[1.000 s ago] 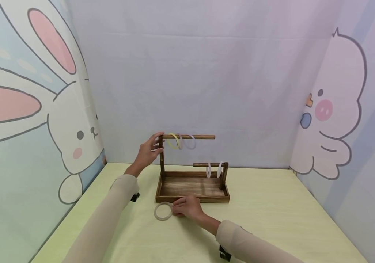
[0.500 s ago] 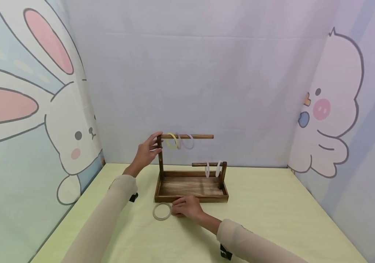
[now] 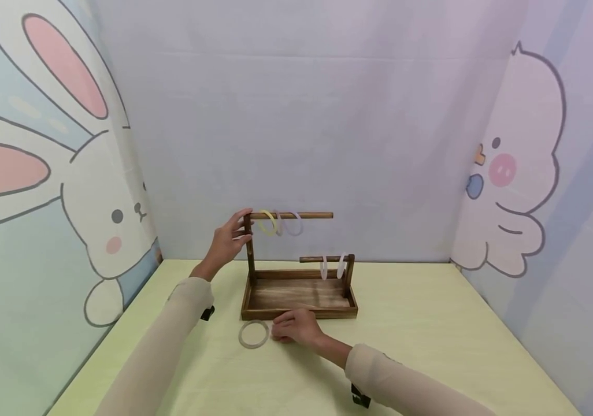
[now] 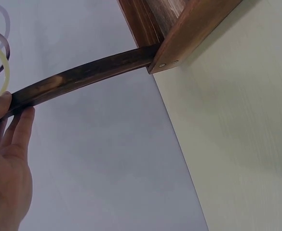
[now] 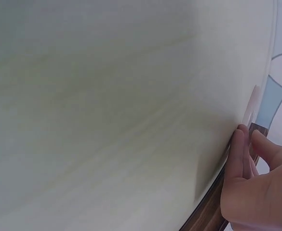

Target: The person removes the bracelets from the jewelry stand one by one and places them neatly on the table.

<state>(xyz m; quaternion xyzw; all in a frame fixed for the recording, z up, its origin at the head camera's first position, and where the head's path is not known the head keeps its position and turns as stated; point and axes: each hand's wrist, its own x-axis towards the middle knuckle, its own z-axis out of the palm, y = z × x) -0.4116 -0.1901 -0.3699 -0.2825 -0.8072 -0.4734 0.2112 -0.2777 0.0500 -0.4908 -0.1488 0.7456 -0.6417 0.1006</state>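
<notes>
My left hand [image 3: 225,241] pinches the top of the tall post of a dark wooden bangle stand [image 3: 299,314]; its thumb and fingers lie on both sides of the post [image 4: 78,77]. On the light yellow table, by the stand's front wall, lies a pale bangle [image 3: 240,340]. My right hand [image 3: 299,328] rests just right of this bangle, against the tray's front. In the right wrist view the bangle [image 5: 250,107] shows edge-on beyond the fingertips, and thumb and fingers are slightly apart. A yellow [image 3: 265,229], a brownish and a lilac bangle [image 3: 300,228] hang on the upper bar.
Two whitish bangles hang on the lower bar [image 3: 309,260], near the short right post [image 3: 349,274]. Bare table [image 3: 432,335] lies right of the stand. Grey cloth [image 3: 296,115] stands behind, with a cartoon rabbit [image 3: 101,214] on the left side and a round cartoon animal on the right.
The head view has turned slightly, so the stand and bangles sit further left. My right hand has shifted a little rightward from the bangle on the table. The left hand keeps its hold.
</notes>
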